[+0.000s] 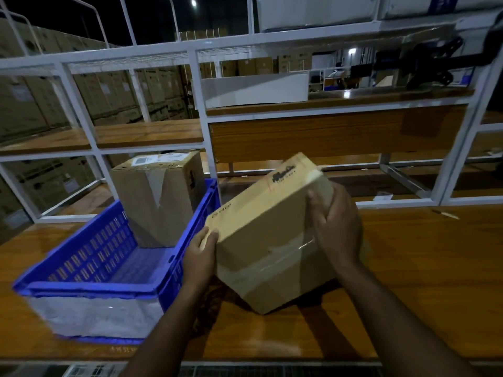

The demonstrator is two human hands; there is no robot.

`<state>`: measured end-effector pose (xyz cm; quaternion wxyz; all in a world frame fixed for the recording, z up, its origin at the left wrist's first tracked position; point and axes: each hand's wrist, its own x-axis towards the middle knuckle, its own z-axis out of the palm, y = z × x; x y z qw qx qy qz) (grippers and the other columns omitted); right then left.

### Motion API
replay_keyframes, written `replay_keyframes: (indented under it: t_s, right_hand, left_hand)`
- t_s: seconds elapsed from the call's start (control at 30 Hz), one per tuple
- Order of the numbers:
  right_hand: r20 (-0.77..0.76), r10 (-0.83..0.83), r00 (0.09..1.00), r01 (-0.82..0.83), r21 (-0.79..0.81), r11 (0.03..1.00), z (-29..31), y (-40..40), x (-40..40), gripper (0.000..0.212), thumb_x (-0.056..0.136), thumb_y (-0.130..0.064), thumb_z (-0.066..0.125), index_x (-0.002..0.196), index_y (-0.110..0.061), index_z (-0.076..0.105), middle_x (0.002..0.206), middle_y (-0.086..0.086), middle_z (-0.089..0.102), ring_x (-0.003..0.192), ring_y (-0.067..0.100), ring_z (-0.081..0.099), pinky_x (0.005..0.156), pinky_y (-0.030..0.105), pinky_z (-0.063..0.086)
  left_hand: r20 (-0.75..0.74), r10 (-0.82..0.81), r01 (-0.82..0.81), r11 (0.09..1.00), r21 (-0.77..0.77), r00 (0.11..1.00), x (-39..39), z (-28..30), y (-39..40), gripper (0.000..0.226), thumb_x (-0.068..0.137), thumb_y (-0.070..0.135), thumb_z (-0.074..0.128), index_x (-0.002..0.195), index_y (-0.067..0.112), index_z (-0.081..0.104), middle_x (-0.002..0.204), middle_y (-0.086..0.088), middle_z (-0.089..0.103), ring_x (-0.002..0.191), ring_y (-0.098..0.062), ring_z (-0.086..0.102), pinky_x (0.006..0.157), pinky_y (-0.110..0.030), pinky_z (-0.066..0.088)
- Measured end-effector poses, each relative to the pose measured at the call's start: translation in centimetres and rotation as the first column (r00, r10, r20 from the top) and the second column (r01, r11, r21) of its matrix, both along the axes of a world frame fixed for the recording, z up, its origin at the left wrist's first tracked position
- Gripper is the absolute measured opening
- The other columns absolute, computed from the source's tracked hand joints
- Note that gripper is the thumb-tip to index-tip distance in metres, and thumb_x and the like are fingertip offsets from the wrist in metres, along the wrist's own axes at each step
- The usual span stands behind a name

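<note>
A brown cardboard box [268, 232] sealed with clear tape is tilted above the wooden table, one lower corner close to the tabletop. My left hand [200, 258] grips its near left corner, thumb on top. My right hand [336, 227] holds the box's right side, fingers curled over the edge. To the left stands a blue plastic crate [89, 287]. Inside it, at the far end, a second taped cardboard box [159, 197] with a white label on top stands upright.
The wooden table [408, 281] stretches right of the box. A white metal shelf frame [201, 104] with wooden shelves rises behind. A white box [254, 89] sits on a shelf. Stacked cartons [32, 104] fill the dark background at the left.
</note>
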<state>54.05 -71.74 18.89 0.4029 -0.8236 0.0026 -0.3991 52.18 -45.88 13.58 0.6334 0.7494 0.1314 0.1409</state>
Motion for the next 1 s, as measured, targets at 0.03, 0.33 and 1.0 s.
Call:
replay_keyframes:
  t_s: [0.03,0.33,1.0]
  right_hand:
    - [0.034,0.021,0.999,-0.019,-0.048,0.999,1.3,0.4,0.3,0.053,0.096,-0.065,0.042,0.128,-0.023,0.051,0.12,-0.001,0.06,0.109,0.016,0.056,0.094,0.044,0.047]
    - [0.001,0.149,0.989,-0.128,-0.508,0.852,2.9,6.6,-0.1,0.059,0.09,-0.059,0.058,0.137,-0.024,0.053,0.137,-0.002,0.059,0.128,0.015,0.051,0.108,0.035,0.033]
    - [-0.081,0.041,0.996,-0.081,-0.591,0.802,0.5,3.7,1.4,0.088,0.081,-0.082,0.034,0.132,-0.016,0.062,0.136,0.004,0.063,0.129,0.02,0.054,0.106,0.041,0.035]
  left_hand:
    - [-0.051,-0.03,0.027,0.997,-0.074,0.998,-0.1,-0.7,-0.3,0.084,0.079,0.08,0.056,0.143,0.025,0.054,0.14,-0.006,0.058,0.119,-0.024,0.06,0.098,-0.054,0.053]
    - [-0.095,-0.234,0.197,0.935,-0.294,0.968,-2.0,-1.4,-3.3,0.051,0.095,0.067,0.038,0.12,0.034,0.068,0.114,0.002,0.075,0.096,-0.011,0.074,0.082,-0.035,0.058]
    - [0.475,-0.288,-0.148,0.71,0.688,0.831,1.7,3.9,-2.4,0.052,0.09,0.057,0.059,0.132,0.027,0.062,0.141,0.006,0.055,0.137,-0.008,0.042,0.108,-0.033,0.044]
